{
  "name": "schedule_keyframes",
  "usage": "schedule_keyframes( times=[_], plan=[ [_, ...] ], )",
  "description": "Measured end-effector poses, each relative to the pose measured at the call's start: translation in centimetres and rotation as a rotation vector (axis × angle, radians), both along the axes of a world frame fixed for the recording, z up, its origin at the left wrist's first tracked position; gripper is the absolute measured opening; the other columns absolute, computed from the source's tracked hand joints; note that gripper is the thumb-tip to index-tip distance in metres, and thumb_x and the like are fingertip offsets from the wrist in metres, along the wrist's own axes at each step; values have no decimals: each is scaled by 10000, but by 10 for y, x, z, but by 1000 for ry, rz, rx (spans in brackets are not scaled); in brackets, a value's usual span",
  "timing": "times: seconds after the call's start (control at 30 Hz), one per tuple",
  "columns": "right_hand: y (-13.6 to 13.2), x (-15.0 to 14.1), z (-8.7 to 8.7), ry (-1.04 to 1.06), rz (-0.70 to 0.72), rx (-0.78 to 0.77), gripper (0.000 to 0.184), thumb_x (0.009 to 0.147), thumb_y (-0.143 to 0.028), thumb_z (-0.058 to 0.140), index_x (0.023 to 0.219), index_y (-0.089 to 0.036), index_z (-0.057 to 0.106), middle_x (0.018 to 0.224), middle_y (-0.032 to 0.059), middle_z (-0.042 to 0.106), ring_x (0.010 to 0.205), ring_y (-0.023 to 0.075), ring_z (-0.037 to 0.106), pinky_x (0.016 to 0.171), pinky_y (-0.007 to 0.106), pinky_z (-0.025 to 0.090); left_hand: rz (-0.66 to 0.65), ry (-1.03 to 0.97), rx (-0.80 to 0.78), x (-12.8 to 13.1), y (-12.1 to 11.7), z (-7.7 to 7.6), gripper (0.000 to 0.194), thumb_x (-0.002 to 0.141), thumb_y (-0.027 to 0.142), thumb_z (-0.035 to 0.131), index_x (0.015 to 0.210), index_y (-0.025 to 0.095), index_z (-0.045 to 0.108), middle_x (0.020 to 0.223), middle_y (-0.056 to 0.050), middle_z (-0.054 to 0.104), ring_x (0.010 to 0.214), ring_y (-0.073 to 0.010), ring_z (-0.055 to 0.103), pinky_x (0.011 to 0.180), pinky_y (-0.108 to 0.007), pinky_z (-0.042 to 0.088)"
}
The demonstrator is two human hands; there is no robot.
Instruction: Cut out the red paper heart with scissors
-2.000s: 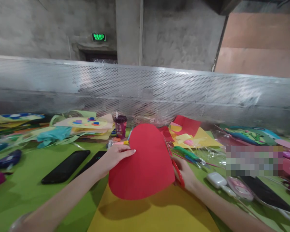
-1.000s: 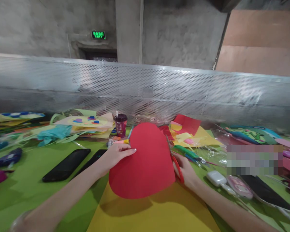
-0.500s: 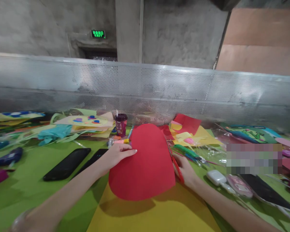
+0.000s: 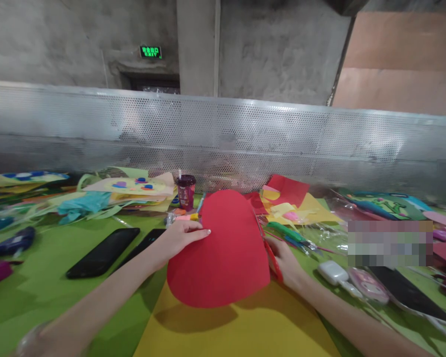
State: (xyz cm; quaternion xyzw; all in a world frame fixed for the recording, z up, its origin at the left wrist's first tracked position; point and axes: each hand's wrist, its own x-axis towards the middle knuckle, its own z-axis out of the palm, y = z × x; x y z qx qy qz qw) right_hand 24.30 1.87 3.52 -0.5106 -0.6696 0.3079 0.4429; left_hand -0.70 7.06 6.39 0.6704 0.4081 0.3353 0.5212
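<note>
A rounded sheet of red paper [image 4: 223, 253] is held up in front of me, tilted over a yellow sheet [image 4: 241, 332]. My left hand [image 4: 184, 239] pinches its left edge, thumb on the near face and the other fingers partly behind. At the right edge, my right hand [image 4: 284, 260] is closed round the red handles of a pair of scissors [image 4: 272, 260]. The blades lie along the paper's right edge and are partly hidden, so how far apart they are I cannot tell.
Two black phones [image 4: 103, 253] lie on the green table [image 4: 40, 302] to the left. Behind stand a purple cup [image 4: 186, 192] and paper piles [image 4: 141, 186]. Rightward are a green-handled tool [image 4: 286, 232], a white earphone case [image 4: 332, 272] and another phone [image 4: 412, 295]. A perforated metal barrier [image 4: 223, 129] runs behind.
Almost nothing differs. Both hands, the red paper and the scissors stay in nearly the same place.
</note>
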Motion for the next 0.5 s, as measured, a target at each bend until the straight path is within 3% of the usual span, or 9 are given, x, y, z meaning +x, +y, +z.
schedule_keyframes(
  times=[0.13,0.37,0.5],
  plan=[
    [1,1,-3,-12,18,3,257,741,-418,513,703,-168,561,557,3,557,576,188,535,558,280,451,3,11,16,0,1,0,309,716,487,624,699,178,629,740,-30,667,673,-195,624,607,-276,443],
    [5,3,-9,-19,1,34,271,741,-417,515,697,-152,555,675,30,611,700,213,562,616,278,458,12,34,22,-1,2,0,313,695,490,624,747,183,657,770,-36,675,698,-214,627,627,-295,453],
    [7,3,-10,-15,-3,35,253,722,-402,532,659,-157,540,626,24,593,689,214,558,609,277,456,2,39,25,-2,2,0,312,689,485,624,744,180,653,759,-39,671,689,-213,619,620,-299,447]
  ],
)
